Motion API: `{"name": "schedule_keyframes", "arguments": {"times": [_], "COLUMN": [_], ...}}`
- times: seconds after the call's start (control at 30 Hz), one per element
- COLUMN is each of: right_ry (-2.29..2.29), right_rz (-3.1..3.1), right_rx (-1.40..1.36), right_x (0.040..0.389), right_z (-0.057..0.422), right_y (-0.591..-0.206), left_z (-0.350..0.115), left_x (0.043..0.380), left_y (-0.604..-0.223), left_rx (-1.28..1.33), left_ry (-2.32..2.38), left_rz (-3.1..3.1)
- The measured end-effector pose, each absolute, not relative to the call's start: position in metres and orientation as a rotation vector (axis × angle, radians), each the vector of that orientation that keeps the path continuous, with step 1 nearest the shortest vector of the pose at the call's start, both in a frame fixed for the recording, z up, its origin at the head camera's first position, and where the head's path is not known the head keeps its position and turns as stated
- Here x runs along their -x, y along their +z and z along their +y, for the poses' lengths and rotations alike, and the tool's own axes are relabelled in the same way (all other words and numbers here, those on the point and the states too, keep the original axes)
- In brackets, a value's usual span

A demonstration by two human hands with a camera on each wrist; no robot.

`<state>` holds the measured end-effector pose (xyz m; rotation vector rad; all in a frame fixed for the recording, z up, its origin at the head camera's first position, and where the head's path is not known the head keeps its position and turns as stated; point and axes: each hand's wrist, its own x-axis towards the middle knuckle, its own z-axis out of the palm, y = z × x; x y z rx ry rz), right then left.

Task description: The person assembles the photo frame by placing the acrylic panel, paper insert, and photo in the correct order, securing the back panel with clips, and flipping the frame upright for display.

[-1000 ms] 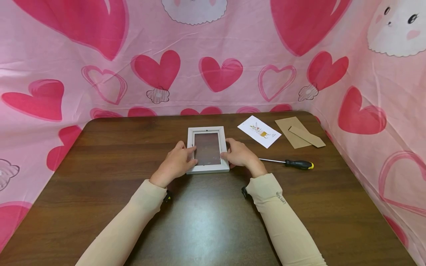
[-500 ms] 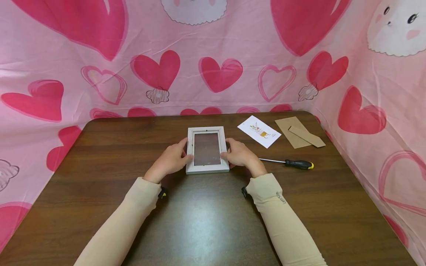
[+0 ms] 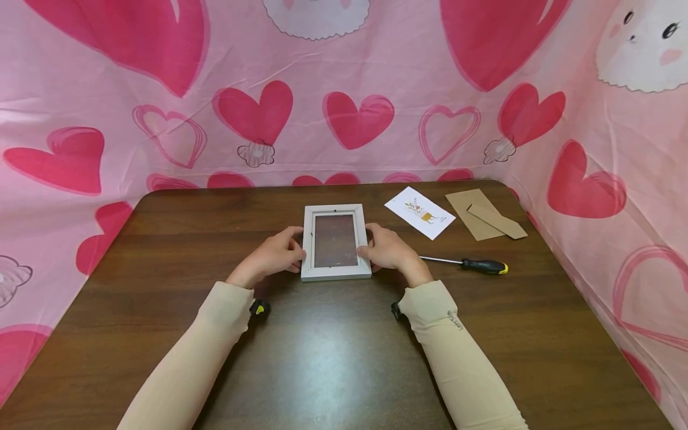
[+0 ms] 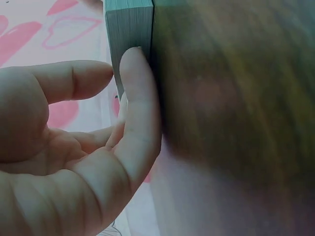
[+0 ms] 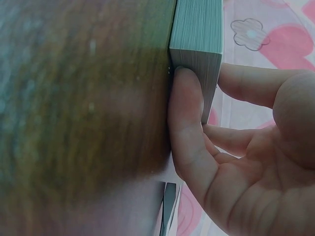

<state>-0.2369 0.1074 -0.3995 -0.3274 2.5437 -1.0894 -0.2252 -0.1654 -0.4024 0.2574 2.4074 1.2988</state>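
Note:
A white picture frame (image 3: 335,273) lies flat on the dark wooden table (image 3: 333,340), a see-through pane (image 3: 335,242) filling its opening. At its left side my left hand (image 3: 274,251) holds the edge, thumb tip at the upper rim and fingers curled along the side. My right hand (image 3: 389,248) grips the opposite side, its thumb lying over the top face. In the left wrist view one finger (image 4: 140,108) runs along the frame's side wall, close to the tabletop. The right wrist view shows a finger (image 5: 187,103) pressed low against the other side wall.
Right of the frame lies a screwdriver (image 3: 484,266) with a black and yellow handle, its tip hidden behind my right wrist. Farther back are a white illustrated card (image 3: 419,212) and a brown backing board (image 3: 462,200) with a stand leg (image 3: 500,222). Pink heart-patterned cloth (image 3: 301,60) surrounds the table.
My left hand has drawn back leftward from the frame's inner edge to its outer side. The right hand and the frame have stayed in place.

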Motion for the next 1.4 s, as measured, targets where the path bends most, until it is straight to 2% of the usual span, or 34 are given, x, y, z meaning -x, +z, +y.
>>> {"name": "schedule_keyframes", "arguments": {"times": [0.47,0.7,1.03,1.2,1.4], "right_ry": [-1.082,-1.205,-0.608,-0.371,-0.293], "right_rz": [2.537,2.600,2.972,2.920,2.835], "right_rx": [0.316,0.368,0.450,0.407,0.355], "right_x": [0.236,0.244,0.274,0.284,0.294], "right_z": [0.109,0.134,0.201,0.216,0.223], "right_y": [-0.398,-0.383,-0.369,-0.375,-0.379], "left_z": [-0.166,-0.165,-0.168,-0.169,-0.167], "left_x": [0.224,0.225,0.225,0.224,0.224], "left_y": [-0.403,-0.403,-0.403,-0.403,-0.401], "left_rx": [-0.232,-0.236,-0.215,-0.216,-0.209], "left_ry": [1.376,1.374,1.363,1.354,1.361], "left_rz": [2.337,2.324,2.329,2.329,2.326]}}
